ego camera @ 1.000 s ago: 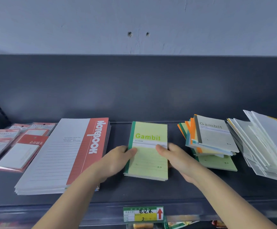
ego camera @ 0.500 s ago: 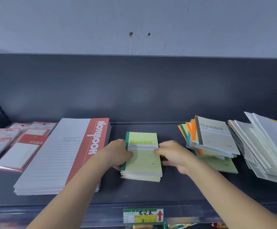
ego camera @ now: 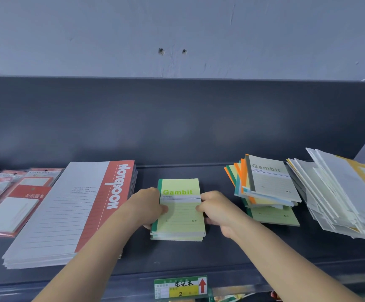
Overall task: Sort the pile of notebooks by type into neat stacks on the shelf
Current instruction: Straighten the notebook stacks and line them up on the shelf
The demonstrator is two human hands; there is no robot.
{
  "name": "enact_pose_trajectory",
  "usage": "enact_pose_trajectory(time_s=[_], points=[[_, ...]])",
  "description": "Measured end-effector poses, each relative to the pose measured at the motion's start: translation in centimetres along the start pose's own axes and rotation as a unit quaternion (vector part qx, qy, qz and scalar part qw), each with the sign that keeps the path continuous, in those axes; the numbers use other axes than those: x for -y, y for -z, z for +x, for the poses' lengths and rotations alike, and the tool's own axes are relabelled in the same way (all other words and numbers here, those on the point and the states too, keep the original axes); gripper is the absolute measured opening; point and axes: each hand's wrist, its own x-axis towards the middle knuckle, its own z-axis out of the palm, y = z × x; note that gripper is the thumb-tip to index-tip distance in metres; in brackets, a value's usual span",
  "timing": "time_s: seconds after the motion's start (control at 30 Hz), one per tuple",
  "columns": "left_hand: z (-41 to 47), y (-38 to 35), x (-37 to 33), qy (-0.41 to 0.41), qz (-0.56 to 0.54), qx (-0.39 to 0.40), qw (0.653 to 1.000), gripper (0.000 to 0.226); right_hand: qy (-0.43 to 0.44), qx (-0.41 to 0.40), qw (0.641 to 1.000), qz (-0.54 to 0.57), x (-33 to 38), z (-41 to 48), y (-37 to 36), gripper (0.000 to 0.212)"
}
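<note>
left hand (ego camera: 148, 205) and right hand (ego camera: 215, 209) are gripping the green gambit stack (ego camera: 180, 214) by its long sides, mid-frame; the mixed pile (ego camera: 266, 188) is lying rightward, nearer the right hand.

Left arm: bare, entering from 7 o'clock.
Left hand (ego camera: 147, 207): grips the green Gambit stack (ego camera: 180, 219) at its 9 o'clock edge.
Right arm: bare, entering from 5 o'clock.
Right hand (ego camera: 217, 211): grips its 3 o'clock edge.

My hands flank "Gambit NOTEBOOK" on the green stack (ego camera: 180, 205); "Gambit" tops the right pile (ego camera: 271, 182); "NOTEBOOK" runs down the left red-banded pad (ego camera: 68, 210); near price tag (ego camera: 180, 287) reads "2".
</note>
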Motion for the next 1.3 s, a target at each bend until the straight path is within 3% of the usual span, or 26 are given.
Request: enact_pose_trajectory(time_s=[0.1,0.17,0.23,0.33,0.4,0.47,0.5,0.57,0.73,0.97,1.07,1.2,1.3], points=[[0.0,0.2,-0.2,-0.003,0.08,-0.011,0.997,0.021,-0.01,0.012,1.0,0.006,0.1,0.0,0.5,0.024],[-0.2,0.4,-0.7,-0.012,0.125,-0.06,0.99,0.028,0.02,0.002,1.0,-0.022,0.2,-0.3,1.6,0.006],[-0.3,0.3,-1.7,-0.056,0.135,-0.125,0.981,0.048,0.076,-0.043,0.996,-0.033,0.2,-0.7,3.8,0.009],[-0.4,-0.4,-4.3,-0.157,-0.006,-0.164,0.974,0.061,0.123,-0.163,0.978,-0.04,0.7,-2.0,8.5,0.048],[0.1,-1.3,-6.4,-0.192,-0.108,-0.148,0.964,0.053,0.127,-0.252,0.956,-0.077,0.1,-2.2,11.5,0.032],[1.0,-2.3,-8.5,-0.203,-0.128,-0.136,0.961,0.03,0.1,-0.294,0.943,-0.118,-1.2,-1.9,14.0,0.01],[1.6,-2.8,-9.5,-0.203,-0.113,-0.137,0.963,0.02,0.078,-0.283,0.948,-0.12,-1.8,-1.8,14.8,0.015],[2.8,-3.8,-11.1,-0.196,-0.075,-0.127,0.969,0.036,0.062,-0.246,0.962,-0.105,-2.8,-2.0,15.6,0.032],[5.2,-5.7,-13.9,-0.159,-0.056,-0.075,0.983,0.051,0.065,-0.183,0.979,-0.054,-3.5,-2.1,16.2,0.033],[5.7,-6.5,-15.6,-0.114,-0.076,-0.062,0.989,0.053,0.086,-0.209,0.974,-0.002,-4.7,-1.1,16.3,0.025],[5.6,-6.4,-15.5,-0.108,-0.074,-0.049,0.99,0.054,0.091,-0.224,0.97,0.026,-5.1,-0.6,15.9,0.031],[4.9,-6.1,-15.2,-0.122,-0.135,-0.035,0.983,0.045,0.112,-0.279,0.953,0.026,-4.5,-1.1,15.4,0.045],[3.4,-5.9,-13.9,-0.169,-0.147,-0.064,0.972,0.03,0.141,-0.252,0.954,0.078,-3.8,-2.4,15.3,0.045]])
